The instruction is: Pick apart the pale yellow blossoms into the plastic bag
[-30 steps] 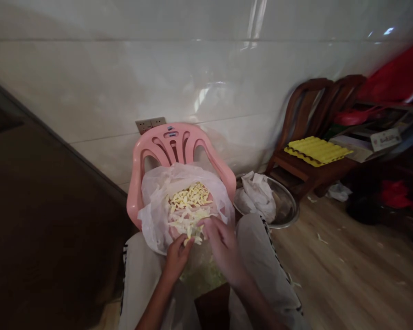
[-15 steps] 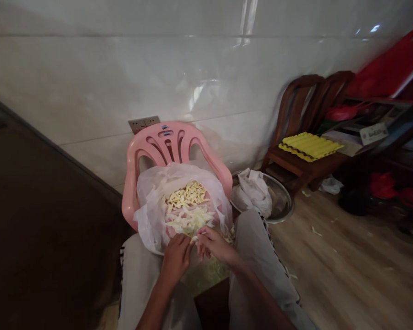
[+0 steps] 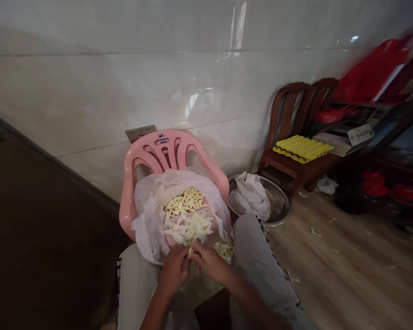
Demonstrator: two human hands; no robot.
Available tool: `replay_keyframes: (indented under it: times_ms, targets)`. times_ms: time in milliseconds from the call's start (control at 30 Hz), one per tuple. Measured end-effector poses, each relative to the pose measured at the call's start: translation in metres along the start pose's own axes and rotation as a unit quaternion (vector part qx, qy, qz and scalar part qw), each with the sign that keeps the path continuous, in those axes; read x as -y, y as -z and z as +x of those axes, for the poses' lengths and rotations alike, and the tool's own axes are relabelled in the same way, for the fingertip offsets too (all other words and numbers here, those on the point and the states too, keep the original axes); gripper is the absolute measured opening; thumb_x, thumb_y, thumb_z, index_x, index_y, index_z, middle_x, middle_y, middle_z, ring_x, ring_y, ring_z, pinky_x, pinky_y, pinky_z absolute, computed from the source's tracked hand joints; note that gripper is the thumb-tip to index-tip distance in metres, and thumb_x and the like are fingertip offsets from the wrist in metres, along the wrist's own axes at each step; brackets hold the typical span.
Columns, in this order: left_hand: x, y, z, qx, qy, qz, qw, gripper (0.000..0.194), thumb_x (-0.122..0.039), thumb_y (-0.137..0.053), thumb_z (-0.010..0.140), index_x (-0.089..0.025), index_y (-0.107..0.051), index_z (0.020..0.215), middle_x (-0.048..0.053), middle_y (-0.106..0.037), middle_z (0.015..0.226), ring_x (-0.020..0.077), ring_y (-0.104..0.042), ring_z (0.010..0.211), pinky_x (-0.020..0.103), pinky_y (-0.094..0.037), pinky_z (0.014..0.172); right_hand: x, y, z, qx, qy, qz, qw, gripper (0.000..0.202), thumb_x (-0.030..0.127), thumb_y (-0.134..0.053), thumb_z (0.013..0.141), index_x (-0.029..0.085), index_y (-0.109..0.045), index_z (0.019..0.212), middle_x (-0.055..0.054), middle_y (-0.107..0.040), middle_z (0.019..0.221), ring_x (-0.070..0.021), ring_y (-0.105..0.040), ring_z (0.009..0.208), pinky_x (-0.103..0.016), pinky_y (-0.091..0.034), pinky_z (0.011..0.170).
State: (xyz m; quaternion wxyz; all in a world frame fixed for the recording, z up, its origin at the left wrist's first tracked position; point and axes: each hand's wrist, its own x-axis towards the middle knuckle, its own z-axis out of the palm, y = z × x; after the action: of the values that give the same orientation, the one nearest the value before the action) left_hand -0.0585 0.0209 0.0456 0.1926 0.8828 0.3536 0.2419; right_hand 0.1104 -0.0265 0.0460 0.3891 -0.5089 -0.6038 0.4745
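Observation:
A pink plastic chair [image 3: 142,156] stands in front of me against the tiled wall. On its seat lies an open clear plastic bag [image 3: 147,215] holding a heap of pale yellow and white shreds [image 3: 186,215]. My left hand [image 3: 174,270] and my right hand [image 3: 209,261] meet at the bag's near edge, fingertips pinching a small yellowish piece [image 3: 190,250] between them. More shreds [image 3: 224,250] lie just right of my right hand. My knees in light trousers flank the bag.
A steel bowl [image 3: 278,206] with crumpled white plastic sits on the wooden floor right of the chair. Behind it a dark wooden chair [image 3: 289,123] carries a yellow tray [image 3: 303,147]. Cluttered shelves with red items fill the far right. Scraps litter the floor.
My right hand has drawn back from the heap toward me and closed in on the left hand. The two now pinch one piece together at the bag's near edge.

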Motion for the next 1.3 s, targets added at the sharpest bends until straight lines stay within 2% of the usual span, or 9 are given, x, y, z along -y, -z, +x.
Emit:
replay_keyframes:
  times_ms: [67,200,367,533,767,933,1100,1233,1300]
  targets:
    - [0.002,-0.003,0.000,-0.002,0.017,-0.007,1.000,0.023,-0.022,-0.047,0.092,-0.022,-0.066,0.104,0.009,-0.070,0.097,0.0259,-0.065,0.093,0.041,-0.052,0.084,0.002,0.000,0.001,-0.015,0.020,-0.067,0.997,0.014,0.030,-0.044,0.097,0.022,-0.053,0.091,0.003,-0.056,0.067,-0.0132,-0.057,0.054,-0.023,-0.041,0.053]
    - [0.002,-0.006,0.001,0.002,0.035,-0.014,0.999,0.021,-0.025,-0.047,0.093,-0.021,-0.068,0.094,0.010,-0.071,0.091,0.0259,-0.065,0.089,0.040,-0.052,0.081,0.007,0.001,0.006,-0.049,0.054,-0.178,0.981,0.012,0.022,-0.041,0.097,0.021,-0.052,0.092,-0.002,-0.061,0.076,-0.0174,-0.060,0.068,-0.026,-0.040,0.058]
    - [-0.001,-0.008,0.004,-0.006,0.045,-0.034,0.998,0.021,-0.026,-0.048,0.093,-0.021,-0.068,0.096,0.008,-0.072,0.091,0.0245,-0.066,0.088,0.038,-0.051,0.081,0.003,0.000,0.010,-0.038,0.030,-0.131,0.990,0.024,0.029,-0.032,0.102,0.021,-0.048,0.087,0.003,-0.052,0.061,-0.0128,-0.051,0.050,-0.024,-0.034,0.049]
    - [-0.002,-0.008,0.009,-0.021,0.049,-0.043,0.998,0.022,-0.028,-0.047,0.092,-0.022,-0.069,0.092,0.006,-0.072,0.088,0.0230,-0.065,0.085,0.036,-0.051,0.079,-0.003,-0.006,0.013,-0.103,0.027,-0.161,0.981,0.022,0.027,-0.031,0.101,0.020,-0.048,0.089,0.000,-0.055,0.069,-0.0154,-0.054,0.062,-0.026,-0.033,0.056]
    - [-0.002,-0.004,0.010,-0.039,0.048,-0.051,0.997,0.021,-0.029,-0.049,0.090,-0.023,-0.068,0.084,0.005,-0.070,0.081,0.0223,-0.064,0.080,0.033,-0.051,0.076,0.001,-0.014,0.015,-0.109,0.008,-0.172,0.979,0.022,0.026,-0.031,0.101,0.019,-0.048,0.089,0.000,-0.053,0.069,-0.0149,-0.052,0.061,-0.027,-0.029,0.056]
    - [-0.006,0.002,0.009,-0.043,0.048,-0.060,0.996,0.023,-0.029,-0.049,0.089,-0.022,-0.064,0.073,0.003,-0.065,0.071,0.0207,-0.062,0.071,0.029,-0.047,0.067,0.006,-0.014,0.015,-0.115,0.014,-0.176,0.978,0.023,0.028,-0.032,0.101,0.020,-0.048,0.087,0.001,-0.051,0.068,-0.0148,-0.051,0.062,-0.027,-0.028,0.057]
    - [-0.010,0.002,0.005,-0.046,0.092,-0.100,0.990,0.029,-0.035,-0.045,0.093,-0.022,-0.064,0.076,0.003,-0.066,0.074,0.0215,-0.063,0.074,0.030,-0.048,0.069,0.007,-0.006,0.011,-0.098,0.072,-0.129,0.984,0.023,0.028,-0.035,0.100,0.021,-0.049,0.084,0.000,-0.056,0.074,-0.0151,-0.054,0.070,-0.025,-0.036,0.063]
    - [-0.007,0.001,0.004,-0.055,0.086,-0.100,0.990,0.031,-0.038,-0.046,0.095,-0.022,-0.066,0.078,0.004,-0.068,0.078,0.0230,-0.064,0.081,0.033,-0.050,0.077,0.007,-0.002,0.009,-0.099,0.063,-0.041,0.992,0.024,0.031,-0.037,0.100,0.022,-0.052,0.085,0.003,-0.053,0.067,-0.0132,-0.054,0.062,-0.024,-0.040,0.060]
    - [-0.004,0.002,0.005,-0.053,0.070,-0.087,0.992,0.028,-0.038,-0.046,0.095,-0.023,-0.068,0.085,0.006,-0.070,0.084,0.0237,-0.064,0.086,0.035,-0.050,0.080,0.006,-0.001,0.010,-0.099,0.052,0.016,0.994,0.021,0.031,-0.039,0.099,0.022,-0.053,0.087,0.003,-0.054,0.068,-0.0120,-0.054,0.057,-0.023,-0.042,0.057]
